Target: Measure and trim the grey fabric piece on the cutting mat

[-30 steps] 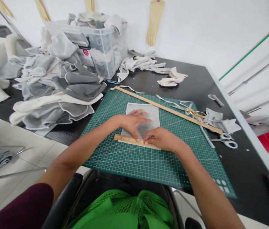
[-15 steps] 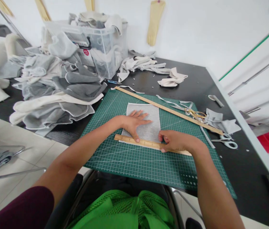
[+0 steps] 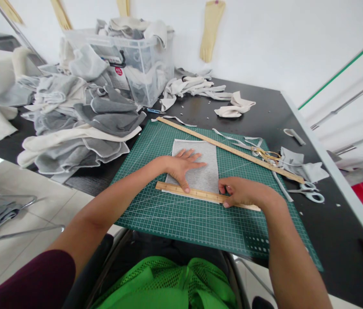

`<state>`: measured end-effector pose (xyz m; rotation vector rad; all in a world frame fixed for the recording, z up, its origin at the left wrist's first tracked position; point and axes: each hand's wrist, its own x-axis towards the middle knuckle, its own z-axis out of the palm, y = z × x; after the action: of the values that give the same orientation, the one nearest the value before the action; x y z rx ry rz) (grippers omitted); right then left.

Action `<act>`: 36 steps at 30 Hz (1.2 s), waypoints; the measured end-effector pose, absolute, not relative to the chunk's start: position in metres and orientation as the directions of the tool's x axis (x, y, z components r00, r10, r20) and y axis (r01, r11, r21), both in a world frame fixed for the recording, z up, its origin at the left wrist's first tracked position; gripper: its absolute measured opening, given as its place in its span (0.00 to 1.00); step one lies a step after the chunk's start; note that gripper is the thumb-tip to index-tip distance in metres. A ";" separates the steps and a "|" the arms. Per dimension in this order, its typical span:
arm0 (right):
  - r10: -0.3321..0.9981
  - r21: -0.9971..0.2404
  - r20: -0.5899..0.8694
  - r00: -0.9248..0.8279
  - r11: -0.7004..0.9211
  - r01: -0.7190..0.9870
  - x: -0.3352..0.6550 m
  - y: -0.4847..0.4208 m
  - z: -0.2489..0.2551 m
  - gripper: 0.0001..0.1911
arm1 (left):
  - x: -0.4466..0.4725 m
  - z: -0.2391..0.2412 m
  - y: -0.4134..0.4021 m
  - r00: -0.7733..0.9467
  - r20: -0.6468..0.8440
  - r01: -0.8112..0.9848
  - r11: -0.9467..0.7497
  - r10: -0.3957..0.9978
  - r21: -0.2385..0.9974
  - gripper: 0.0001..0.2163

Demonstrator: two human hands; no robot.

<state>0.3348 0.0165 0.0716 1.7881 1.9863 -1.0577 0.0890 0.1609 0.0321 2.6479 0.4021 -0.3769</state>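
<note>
A grey fabric rectangle (image 3: pixel 203 165) lies on a green cutting mat (image 3: pixel 181 214). A short wooden ruler (image 3: pixel 201 194) rests across the fabric's near edge. My left hand (image 3: pixel 181 165) lies flat on the fabric, fingers spread, with the thumb pressing the ruler. At the fabric's right corner my right hand (image 3: pixel 241 192) sits on the ruler with curled fingers. What they pinch, if anything, I cannot make out.
A long wooden ruler (image 3: pixel 226 148) lies diagonally at the mat's far side. Gold scissors (image 3: pixel 265 153) and white-handled scissors (image 3: pixel 310 192) lie at the right among fabric scraps. A pile of grey and white cloth (image 3: pixel 78 124) and a clear storage bin (image 3: pixel 136 60) stand at the left.
My right hand has slid right along the short ruler, from mid-fabric to the fabric's right corner. My left hand has stayed flat on the fabric.
</note>
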 end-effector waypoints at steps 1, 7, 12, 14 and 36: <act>0.748 -0.341 -0.629 -0.212 -0.021 0.940 0.335 0.017 0.071 0.16 | 0.089 0.032 0.161 0.922 -0.320 0.336 -0.864 0.219 0.376 0.61; 0.742 -0.348 -0.632 -0.225 -0.012 0.938 0.335 0.017 0.072 0.14 | 0.089 0.032 0.160 0.921 -0.319 0.341 -0.863 0.226 0.373 0.62; 0.739 -0.357 -0.634 -0.226 -0.020 0.934 0.335 0.016 0.071 0.14 | 0.089 0.035 0.159 0.920 -0.325 0.339 -0.862 0.220 0.378 0.61; 0.740 -0.367 -0.629 -0.238 -0.013 0.930 0.336 0.016 0.071 0.14 | 0.089 0.035 0.159 0.920 -0.325 0.339 -0.864 0.222 0.371 0.61; 0.740 -0.404 -0.611 -0.281 0.014 0.915 0.344 0.020 0.063 0.14 | 0.089 0.034 0.159 0.922 -0.321 0.332 -0.866 0.215 0.375 0.61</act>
<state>0.3444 0.0196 0.0632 1.7259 2.0611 -1.1219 0.0889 0.1590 0.0337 2.6505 0.3958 -0.3757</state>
